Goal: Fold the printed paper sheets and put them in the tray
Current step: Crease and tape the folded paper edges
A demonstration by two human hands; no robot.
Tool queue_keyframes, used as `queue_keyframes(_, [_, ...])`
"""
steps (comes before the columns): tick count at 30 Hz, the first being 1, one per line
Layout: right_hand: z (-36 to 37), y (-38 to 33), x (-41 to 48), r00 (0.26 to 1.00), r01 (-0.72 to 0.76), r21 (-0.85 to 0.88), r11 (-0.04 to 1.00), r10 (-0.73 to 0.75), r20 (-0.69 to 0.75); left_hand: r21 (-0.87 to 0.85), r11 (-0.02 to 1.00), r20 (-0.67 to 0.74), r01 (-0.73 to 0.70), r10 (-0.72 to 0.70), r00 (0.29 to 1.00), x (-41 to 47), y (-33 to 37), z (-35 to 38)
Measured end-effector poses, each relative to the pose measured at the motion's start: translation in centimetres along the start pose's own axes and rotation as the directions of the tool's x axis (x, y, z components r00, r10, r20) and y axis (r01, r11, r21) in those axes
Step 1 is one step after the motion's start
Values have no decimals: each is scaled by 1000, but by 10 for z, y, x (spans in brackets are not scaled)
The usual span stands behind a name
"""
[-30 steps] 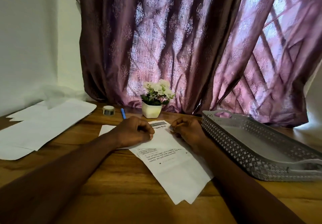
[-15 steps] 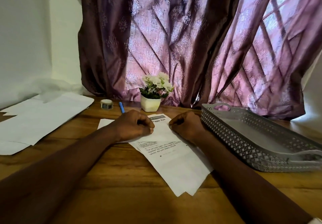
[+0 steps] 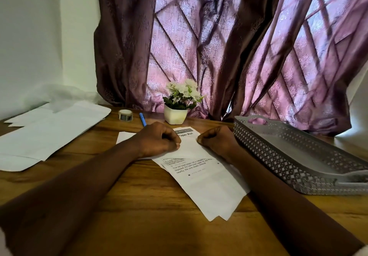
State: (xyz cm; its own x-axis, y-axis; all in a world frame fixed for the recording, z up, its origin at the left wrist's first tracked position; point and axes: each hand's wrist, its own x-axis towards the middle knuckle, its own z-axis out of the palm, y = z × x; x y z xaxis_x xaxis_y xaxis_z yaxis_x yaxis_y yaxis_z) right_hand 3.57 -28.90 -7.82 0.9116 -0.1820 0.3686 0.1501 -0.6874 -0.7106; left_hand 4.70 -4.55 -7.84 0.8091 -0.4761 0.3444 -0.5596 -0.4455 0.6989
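Note:
A folded printed paper sheet (image 3: 189, 146) lies on the wooden table, its heading "Paper Roll" showing at the far edge. My left hand (image 3: 157, 140) rests curled on its left part, fingertips pressing the paper. My right hand (image 3: 218, 140) is curled on its right edge, pinching it. Under it, more printed sheets (image 3: 209, 188) stick out toward me at an angle. A grey perforated tray (image 3: 294, 168) stands to the right, with nothing visible inside.
White envelopes or sheets (image 3: 45, 132) lie at the left. A roll of tape (image 3: 125, 115), a blue pen (image 3: 142, 119) and a small potted flower (image 3: 177, 106) stand at the back before a purple curtain. Another white paper corner (image 3: 124, 136) peeks out beside my left wrist.
Both hands stay on the folded sheet; my right hand has curled tighter onto its right edge. The view has tilted slightly upward and the curtain has shifted.

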Motion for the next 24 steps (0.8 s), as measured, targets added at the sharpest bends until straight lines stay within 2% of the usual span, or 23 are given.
queue_keyframes(13, [-3,-4,1,998,50,-235,971,-43,38,-3,1000,6,10,-10,1000,0,1,0])
queue_keyframes(18, [-5,-17,-6,982,185,-508,841,-145,119,5,1000,18,11,-11,1000,2,0,1])
queue_keyframes(21, [-1,-24,-11,976,211,-580,787,-143,162,28,1000,43,12,-13,999,3,-1,1])
queue_keyframes(24, [-2,-29,-15,977,193,-569,799,-106,183,73,997,24,26,-28,999,3,-1,3])
